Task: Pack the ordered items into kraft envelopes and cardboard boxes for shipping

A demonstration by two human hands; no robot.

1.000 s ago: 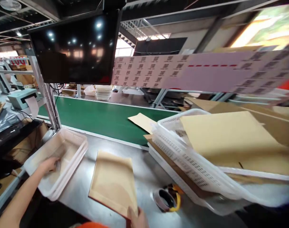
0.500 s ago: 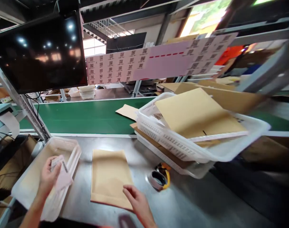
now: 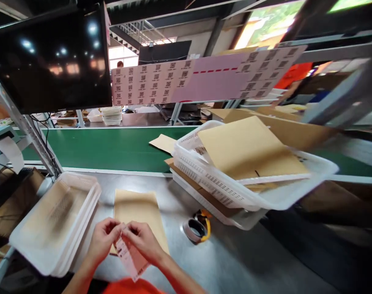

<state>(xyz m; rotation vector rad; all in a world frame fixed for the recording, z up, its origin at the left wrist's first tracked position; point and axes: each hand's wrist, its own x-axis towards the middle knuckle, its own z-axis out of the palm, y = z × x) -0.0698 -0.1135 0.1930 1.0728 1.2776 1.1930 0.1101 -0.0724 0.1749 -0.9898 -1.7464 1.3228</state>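
Observation:
A printed label (image 3: pixel 130 257), white and pinkish with dark print, hangs from the pinched fingers of both hands. My left hand (image 3: pixel 106 237) grips its upper edge, and my right hand (image 3: pixel 142 241) pinches it right beside the left. The fingertips of the two hands meet. Beneath and behind them a tan padded envelope (image 3: pixel 137 202) lies flat on the metal table; the hands cover its lower part. A tape roll in a dispenser (image 3: pixel 196 228) with a yellow-orange part sits to the right of the envelope.
Stacked white baskets (image 3: pixel 54 228) stand at left. More white baskets (image 3: pixel 216 181) at right hold tan envelopes (image 3: pixel 250 151). A green conveyor belt (image 3: pixel 112 149) runs behind the table (image 3: pixel 222 261). A black monitor (image 3: pixel 51 61) and a board with printed codes (image 3: pixel 204 77) hang above.
My left hand has brought the label from over the left basket to the envelope's front. My right hand has moved left off the envelope and now pinches the label too.

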